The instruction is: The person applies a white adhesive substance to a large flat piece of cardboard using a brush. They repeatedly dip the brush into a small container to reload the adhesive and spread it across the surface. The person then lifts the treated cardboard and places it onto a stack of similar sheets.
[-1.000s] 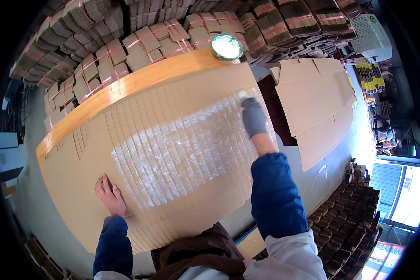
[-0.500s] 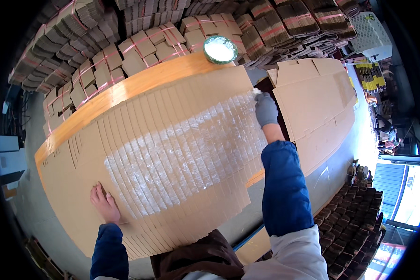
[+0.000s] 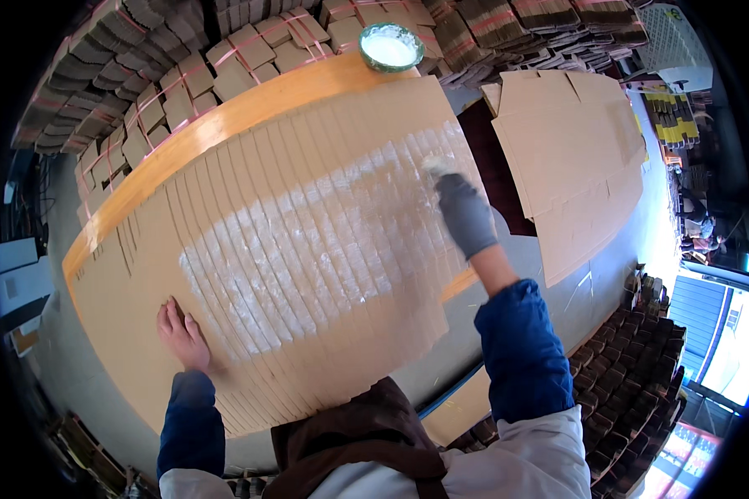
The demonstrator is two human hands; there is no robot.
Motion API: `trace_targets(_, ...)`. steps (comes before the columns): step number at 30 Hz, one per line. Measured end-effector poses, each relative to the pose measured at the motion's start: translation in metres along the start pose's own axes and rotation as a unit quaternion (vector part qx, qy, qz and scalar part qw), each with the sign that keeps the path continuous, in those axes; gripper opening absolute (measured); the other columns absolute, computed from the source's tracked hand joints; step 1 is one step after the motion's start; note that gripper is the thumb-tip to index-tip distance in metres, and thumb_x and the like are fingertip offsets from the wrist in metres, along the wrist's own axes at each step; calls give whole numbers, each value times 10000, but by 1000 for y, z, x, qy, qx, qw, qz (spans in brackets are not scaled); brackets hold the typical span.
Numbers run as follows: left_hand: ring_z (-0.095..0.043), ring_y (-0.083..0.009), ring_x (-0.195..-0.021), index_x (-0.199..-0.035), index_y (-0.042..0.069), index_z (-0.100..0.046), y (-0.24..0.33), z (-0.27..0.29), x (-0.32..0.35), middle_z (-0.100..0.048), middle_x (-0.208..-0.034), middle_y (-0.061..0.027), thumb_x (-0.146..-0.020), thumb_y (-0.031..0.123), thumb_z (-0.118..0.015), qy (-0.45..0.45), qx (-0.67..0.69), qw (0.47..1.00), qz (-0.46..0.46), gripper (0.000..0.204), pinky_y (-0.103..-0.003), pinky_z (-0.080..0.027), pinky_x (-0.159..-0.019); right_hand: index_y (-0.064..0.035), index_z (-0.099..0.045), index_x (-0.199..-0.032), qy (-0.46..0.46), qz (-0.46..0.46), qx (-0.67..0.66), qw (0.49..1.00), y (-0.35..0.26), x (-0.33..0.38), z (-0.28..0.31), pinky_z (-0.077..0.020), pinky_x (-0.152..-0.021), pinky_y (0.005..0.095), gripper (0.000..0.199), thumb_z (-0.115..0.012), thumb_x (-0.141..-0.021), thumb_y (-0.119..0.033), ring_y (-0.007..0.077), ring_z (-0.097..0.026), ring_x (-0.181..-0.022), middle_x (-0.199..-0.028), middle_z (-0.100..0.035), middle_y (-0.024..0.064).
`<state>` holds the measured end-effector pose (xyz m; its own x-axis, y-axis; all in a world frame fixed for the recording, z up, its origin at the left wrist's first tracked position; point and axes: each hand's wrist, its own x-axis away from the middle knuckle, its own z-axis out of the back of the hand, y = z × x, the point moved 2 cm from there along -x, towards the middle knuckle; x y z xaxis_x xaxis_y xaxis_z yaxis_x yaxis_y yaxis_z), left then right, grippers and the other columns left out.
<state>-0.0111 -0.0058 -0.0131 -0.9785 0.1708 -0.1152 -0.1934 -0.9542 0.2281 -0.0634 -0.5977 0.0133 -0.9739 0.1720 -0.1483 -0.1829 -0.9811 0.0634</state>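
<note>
Overlapping cardboard sheets (image 3: 250, 179) lie fanned out in narrow strips, with a wet white paste (image 3: 308, 241) spread across their middle. My right hand (image 3: 466, 214), in a grey glove, grips a brush (image 3: 435, 165) whose pale bristles are over the pasted strips near their right end. Its handle is hidden in the glove. Bare and with fingers stretched out, my left hand (image 3: 183, 336) rests flat on the sheets, left of the paste. A green-rimmed bowl (image 3: 391, 47) of white paste stands at the far end of the wooden table (image 3: 216, 116).
To the right, more flat cardboard (image 3: 570, 158) lies stacked beside a dark surface (image 3: 487, 158). Strapped cardboard bundles (image 3: 250, 51) line the far side. Stacked brown pieces (image 3: 632, 374) stand on the floor at lower right. People (image 3: 703, 224) are far off at the right.
My right hand has moved the brush left and inward from the right edge of the strips. My left hand stays flat on the cardboard. The view has shifted slightly.
</note>
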Motion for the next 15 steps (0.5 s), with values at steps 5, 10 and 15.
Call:
trace_targets(5,-377,-381,-1291,-1422,43,-433,-9,2,7,-422,-1384,-222,-961,202,-455,15,-6,1000,-2,488,-478,-277,-1084,-62,-614,-988,28,-23,-150,988,-38,4,32,-545,-647,454,128,-555,-880,-99,365,-651,-761,-926,-629,170)
trace_targets(10,-376,-376,-1294,-1419,43,-436,2,5,2,-427,-1377,-216,-954,199,-458,12,10,1000,-9,491,-481,-268,-1086,-75,-580,-979,-1,-30,-180,983,-78,-2,16,-546,-665,416,115,-568,-867,-94,325,-647,-790,-891,-606,145)
trace_targets(15,-381,-376,-1287,-1415,43,-441,-3,4,4,-442,-1368,-202,-949,202,-466,22,12,1000,-3,493,-481,-269,-1086,-100,-623,-953,-79,-66,-179,978,-122,-20,23,-539,-749,450,107,-590,-852,-98,330,-643,-867,-939,-624,128)
